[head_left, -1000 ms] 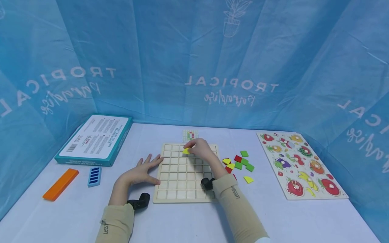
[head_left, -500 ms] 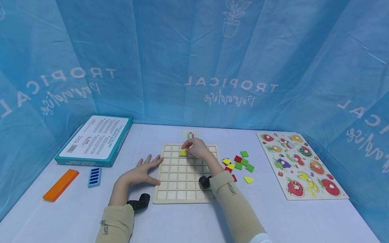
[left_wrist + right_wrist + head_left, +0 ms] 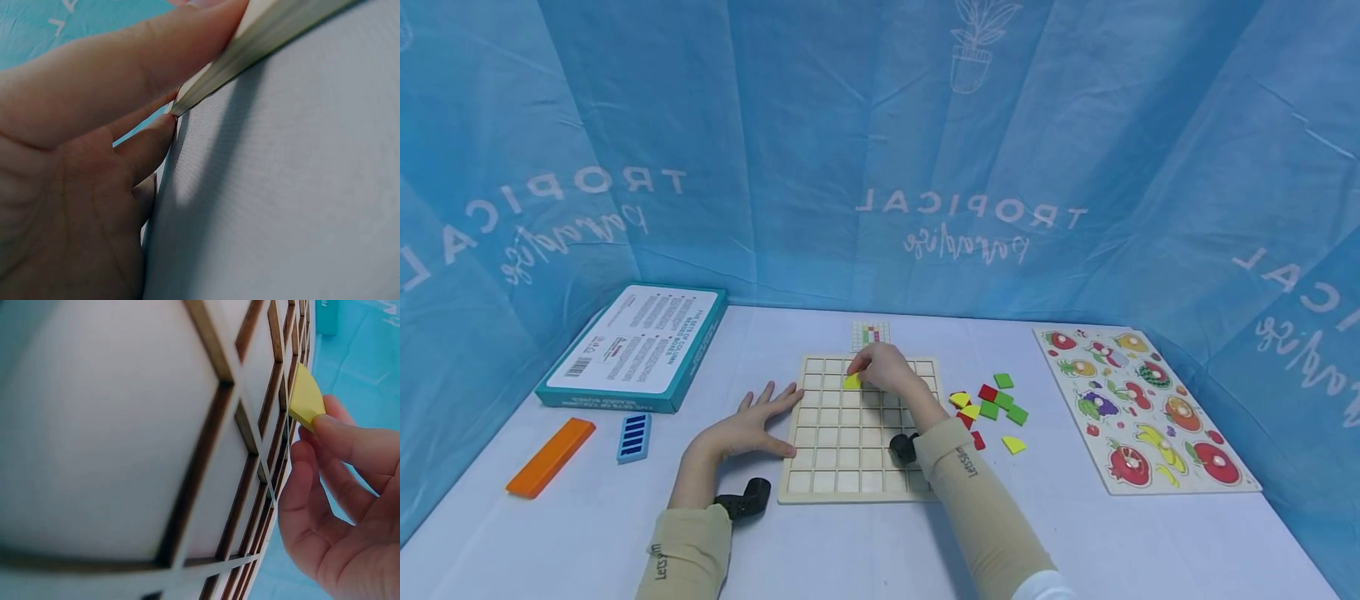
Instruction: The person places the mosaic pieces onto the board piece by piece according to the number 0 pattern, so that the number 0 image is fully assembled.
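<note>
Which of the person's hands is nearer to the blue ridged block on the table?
Left. The left hand rests at the wooden grid board's left edge, not far from the blue ridged block; the right hand is over the board's far rows.

Grid board (image 3: 850,442) lies between box (image 3: 636,346) left and fruit puzzle (image 3: 1142,404) right.

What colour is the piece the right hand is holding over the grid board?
Yellow. The piece pinched by the right hand shows best in the right wrist view.

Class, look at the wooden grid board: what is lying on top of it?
On the grid board: the right hand pinching a yellow piece near the far rows, and the left hand touching its left edge. Cells beneath the right hand and sleeve are hidden.
</note>
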A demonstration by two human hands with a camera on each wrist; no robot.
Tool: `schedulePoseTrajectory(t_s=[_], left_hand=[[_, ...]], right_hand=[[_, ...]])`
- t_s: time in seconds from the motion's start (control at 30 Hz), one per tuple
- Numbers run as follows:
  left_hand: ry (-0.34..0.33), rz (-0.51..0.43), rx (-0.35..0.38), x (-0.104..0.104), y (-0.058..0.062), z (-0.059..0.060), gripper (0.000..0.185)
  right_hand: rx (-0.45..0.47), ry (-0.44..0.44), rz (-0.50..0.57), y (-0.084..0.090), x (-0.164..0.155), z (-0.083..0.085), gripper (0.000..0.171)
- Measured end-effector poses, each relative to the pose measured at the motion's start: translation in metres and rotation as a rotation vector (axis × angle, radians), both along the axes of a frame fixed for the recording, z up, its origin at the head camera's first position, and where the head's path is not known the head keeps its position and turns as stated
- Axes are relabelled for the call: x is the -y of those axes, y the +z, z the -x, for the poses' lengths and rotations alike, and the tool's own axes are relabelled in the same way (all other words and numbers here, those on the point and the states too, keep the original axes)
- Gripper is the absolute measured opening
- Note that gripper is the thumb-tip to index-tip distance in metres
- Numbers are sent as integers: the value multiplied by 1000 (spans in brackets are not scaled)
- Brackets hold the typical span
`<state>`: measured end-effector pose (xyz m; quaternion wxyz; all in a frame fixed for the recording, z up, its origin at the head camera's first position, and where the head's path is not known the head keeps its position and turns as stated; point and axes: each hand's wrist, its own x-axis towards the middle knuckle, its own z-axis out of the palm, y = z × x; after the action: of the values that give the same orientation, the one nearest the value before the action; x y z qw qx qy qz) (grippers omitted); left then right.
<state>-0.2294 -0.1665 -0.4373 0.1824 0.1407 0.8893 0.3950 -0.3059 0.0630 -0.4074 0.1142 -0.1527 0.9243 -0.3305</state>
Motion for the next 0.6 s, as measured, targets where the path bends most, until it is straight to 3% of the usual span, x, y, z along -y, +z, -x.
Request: schedulePoseTrajectory(t_s=[0.6], left_hand=[[12,-19,15,1,-1,-1,102]], right_hand=[[42,-4,-91,2,5,-4,26]])
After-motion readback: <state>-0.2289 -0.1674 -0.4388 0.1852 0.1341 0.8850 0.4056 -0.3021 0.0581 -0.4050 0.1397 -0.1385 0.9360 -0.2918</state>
